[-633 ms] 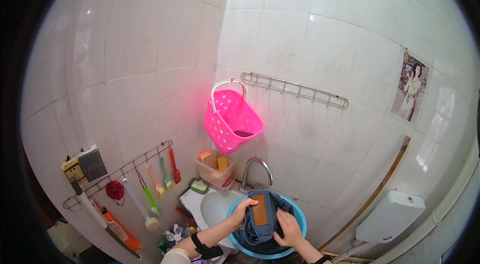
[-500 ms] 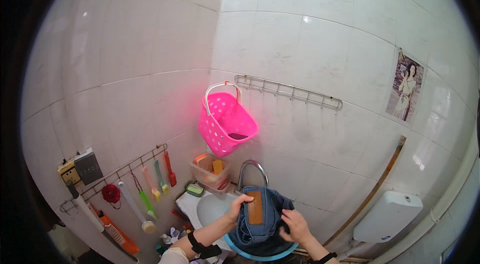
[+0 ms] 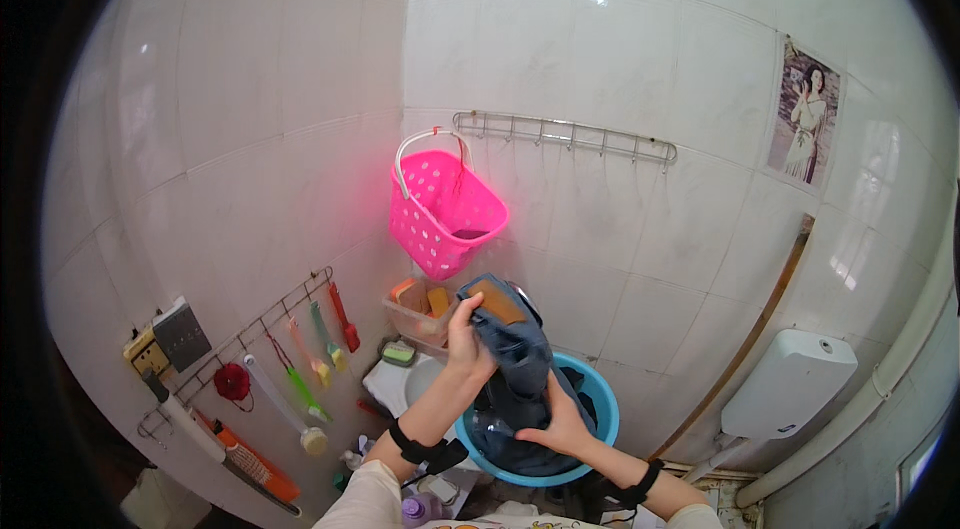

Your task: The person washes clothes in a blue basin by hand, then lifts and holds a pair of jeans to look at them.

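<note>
A pair of blue denim jeans [image 3: 522, 354] is held up over a round light-blue basin [image 3: 606, 409], bunched, its lower part hanging into the basin. On its upper end sits a brown rectangular patch [image 3: 490, 299]. My left hand [image 3: 470, 341] grips the jeans there, thumb against the patch's edge. Lower down, my right hand [image 3: 562, 424] is around the denim, forefinger pointing up along it and thumb stretched to the left. Dark wet cloth fills the basin around the hanging part; where the jeans end and other cloth begins, I cannot tell.
Behind the jeans stands a white sink [image 3: 425, 379], its metal faucet [image 3: 526, 299] partly covered. A clear box with sponges [image 3: 420, 324] sits beside it. Above hangs a pink basket [image 3: 440, 219]. Brushes [image 3: 297, 349] hang at left; a wooden stick [image 3: 750, 369] leans at right.
The jeans have been lifted and tilted, their top end swinging up and left with my left hand. My right hand has moved left and down along them. More of the basin shows; the view has shifted.
</note>
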Demonstrator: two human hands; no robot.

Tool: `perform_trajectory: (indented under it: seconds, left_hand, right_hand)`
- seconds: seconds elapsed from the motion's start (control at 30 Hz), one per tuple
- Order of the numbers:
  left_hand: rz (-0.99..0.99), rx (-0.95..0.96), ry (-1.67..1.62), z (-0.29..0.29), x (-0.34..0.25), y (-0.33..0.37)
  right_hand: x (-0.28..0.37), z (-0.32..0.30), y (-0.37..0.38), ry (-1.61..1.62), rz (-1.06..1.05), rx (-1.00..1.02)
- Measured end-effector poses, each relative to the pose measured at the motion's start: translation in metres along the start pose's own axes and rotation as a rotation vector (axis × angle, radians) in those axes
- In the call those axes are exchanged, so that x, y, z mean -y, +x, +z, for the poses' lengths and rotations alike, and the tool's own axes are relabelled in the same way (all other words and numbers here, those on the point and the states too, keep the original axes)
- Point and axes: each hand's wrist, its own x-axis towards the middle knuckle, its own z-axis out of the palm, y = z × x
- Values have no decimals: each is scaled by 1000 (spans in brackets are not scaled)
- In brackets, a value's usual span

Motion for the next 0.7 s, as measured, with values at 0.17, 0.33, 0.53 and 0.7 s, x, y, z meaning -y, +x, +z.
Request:
perform_trajectory:
  seconds: [0.17, 0.33, 0.53, 0.7]
  left_hand:
    - [-129, 280, 41, 2, 27, -11]
    - [-129, 600, 484, -6, 23, -9]
    - [175, 475, 940, -50, -10, -1]
    - [142, 321, 1251, -95, -12, 18]
  right_hand:
    - [-28, 30, 17, 235, 306, -349]
    - [-56, 29, 16, 384, 346, -678]
    - [-20, -18, 60, 681, 311, -614]
    - [14, -77, 131, 1003, 306, -350]
